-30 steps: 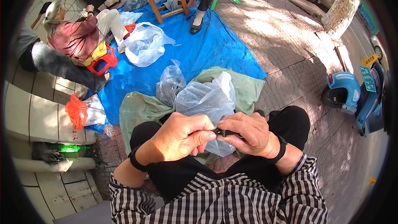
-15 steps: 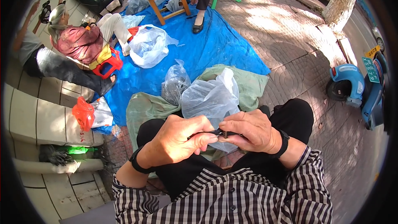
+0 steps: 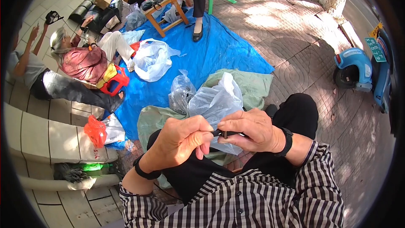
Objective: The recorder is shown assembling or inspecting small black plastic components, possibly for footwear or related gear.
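- Small black strip (image 3: 217, 133) with a metal-looking crosspiece, held up in front of me between both hands, above my lap.
- My left hand (image 3: 179, 141), at the strip's 9 o'clock: thumb and forefinger pinching its end.
- My right hand (image 3: 252, 131), at 3 o'clock: grasping the other end, thumb below, fingers over the top.
- From the strip, 12 o'clock, just beyond: translucent plastic bag (image 3: 213, 100), on a green sack (image 3: 249, 86) that spreads toward 1.
- Between 10 and 11: clear bag (image 3: 181, 95), dark contents too small to tell.
- Further out, 11 o'clock: wooden stool (image 3: 168, 16) on blue tarp (image 3: 236, 50).
- 9 o'clock: red bag (image 3: 95, 130).
- 2 o'clock, well apart: blue scooter (image 3: 355, 64).
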Demonstrator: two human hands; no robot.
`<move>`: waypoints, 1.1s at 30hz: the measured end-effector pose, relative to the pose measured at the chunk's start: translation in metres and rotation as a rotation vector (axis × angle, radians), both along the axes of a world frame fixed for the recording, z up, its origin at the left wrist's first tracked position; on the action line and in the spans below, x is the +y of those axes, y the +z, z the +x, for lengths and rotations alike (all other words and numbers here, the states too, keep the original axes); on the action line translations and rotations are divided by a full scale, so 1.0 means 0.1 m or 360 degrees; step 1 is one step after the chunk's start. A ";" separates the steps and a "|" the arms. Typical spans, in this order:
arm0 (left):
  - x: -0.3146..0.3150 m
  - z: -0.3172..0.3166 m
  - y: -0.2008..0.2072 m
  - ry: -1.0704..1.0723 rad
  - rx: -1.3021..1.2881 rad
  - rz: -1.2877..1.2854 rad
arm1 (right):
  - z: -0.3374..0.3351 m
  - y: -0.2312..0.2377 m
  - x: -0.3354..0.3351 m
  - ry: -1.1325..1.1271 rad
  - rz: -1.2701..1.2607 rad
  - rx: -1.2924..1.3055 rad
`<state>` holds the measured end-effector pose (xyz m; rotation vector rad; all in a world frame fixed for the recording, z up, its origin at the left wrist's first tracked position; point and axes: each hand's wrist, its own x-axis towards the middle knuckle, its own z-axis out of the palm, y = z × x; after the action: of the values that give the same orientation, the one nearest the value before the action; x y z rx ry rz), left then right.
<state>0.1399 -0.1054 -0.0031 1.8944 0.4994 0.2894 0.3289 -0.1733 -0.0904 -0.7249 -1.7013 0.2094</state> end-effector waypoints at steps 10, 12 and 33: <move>0.04 0.09 0.02 0.0039 0.0022 -0.0215 | 0.05 0.01 0.03 -0.0132 0.0130 -0.0018; 0.05 0.09 0.00 0.0055 0.0024 -0.0316 | 0.06 0.02 0.02 -0.0160 0.0113 -0.0076; 0.07 0.06 0.04 0.0062 0.0092 -0.0411 | 0.03 0.04 0.02 -0.0112 0.0007 -0.0103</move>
<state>0.1454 -0.0987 0.0010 1.6471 0.5847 0.1862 0.3317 -0.1718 -0.0868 -0.7946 -1.7341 0.1343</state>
